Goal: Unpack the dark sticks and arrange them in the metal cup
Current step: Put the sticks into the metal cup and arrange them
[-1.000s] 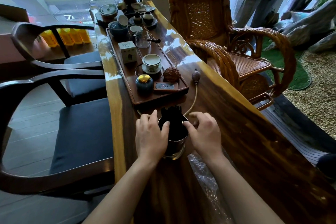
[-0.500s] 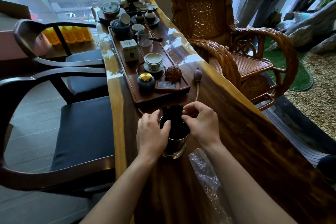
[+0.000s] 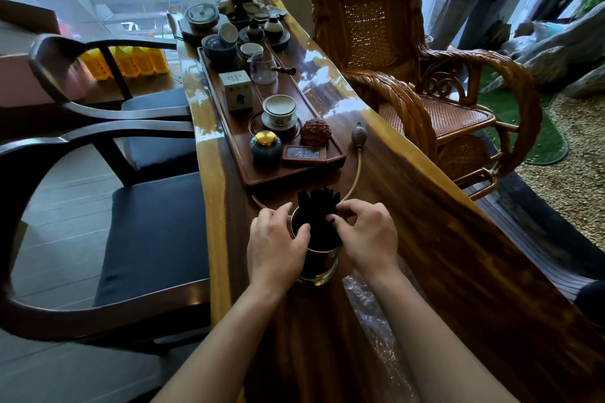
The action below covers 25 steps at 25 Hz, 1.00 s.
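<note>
Dark sticks (image 3: 319, 206) stand in the metal cup (image 3: 320, 267) between your fingers (image 3: 347, 208): left hand (image 3: 276, 245) grips the cup, right hand (image 3: 366, 235) pinches the sticks. Arranging appears underway; next, level them gently.

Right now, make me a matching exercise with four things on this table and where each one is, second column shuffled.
1. dark sticks
2. plastic wrap
3. gold-lidded jar
4. left hand

A. on the tea tray
B. holding the side of the metal cup
C. standing in the metal cup
D. lying on the table, on the near side of the cup

Pairs: 1-C, 2-D, 3-A, 4-B
</note>
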Tool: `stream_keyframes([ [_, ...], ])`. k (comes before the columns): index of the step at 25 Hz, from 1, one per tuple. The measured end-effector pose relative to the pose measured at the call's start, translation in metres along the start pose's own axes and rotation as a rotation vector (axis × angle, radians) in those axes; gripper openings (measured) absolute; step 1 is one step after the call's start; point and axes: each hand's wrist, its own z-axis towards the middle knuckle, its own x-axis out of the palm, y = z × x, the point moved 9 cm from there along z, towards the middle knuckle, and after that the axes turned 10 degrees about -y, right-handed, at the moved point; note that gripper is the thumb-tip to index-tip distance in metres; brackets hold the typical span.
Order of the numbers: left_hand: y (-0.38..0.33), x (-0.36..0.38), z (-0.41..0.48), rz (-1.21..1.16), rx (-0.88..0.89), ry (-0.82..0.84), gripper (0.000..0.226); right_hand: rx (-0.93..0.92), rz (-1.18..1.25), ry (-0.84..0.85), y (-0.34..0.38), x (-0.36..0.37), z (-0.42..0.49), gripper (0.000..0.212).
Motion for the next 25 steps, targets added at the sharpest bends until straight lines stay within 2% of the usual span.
stream_keyframes([
  [5, -0.005, -0.004, 0.000, 0.020, 0.020, -0.005, 0.053, 0.035, -0.012, -0.007, -0.003, 0.003, 0.004, 0.005],
  [8, -0.013, -0.014, -0.014, -0.020, 0.094, -0.052, 0.041, 0.055, 0.043, -0.049, -0.016, -0.008, -0.003, 0.001],
  [11, -0.038, -0.007, -0.026, 0.114, 0.254, -0.060, 0.037, 0.052, 0.091, -0.051, -0.022, -0.011, -0.010, 0.007],
  [14, -0.058, 0.002, -0.019, 0.245, 0.303, -0.098, 0.029, 0.103, 0.139, -0.030, -0.025, -0.010, -0.010, 0.009],
  [18, -0.060, 0.007, -0.013, 0.216, 0.243, -0.072, 0.015, 0.134, 0.163, -0.007, -0.030, -0.012, -0.013, 0.009],
  [21, -0.057, -0.005, -0.012, 0.104, 0.191, -0.129, 0.011, 0.153, 0.173, 0.022, -0.033, -0.011, -0.013, 0.009],
  [25, -0.030, -0.031, 0.008, -0.089, -0.027, -0.198, 0.013, 0.167, 0.190, 0.029, -0.034, -0.011, -0.012, 0.010],
])
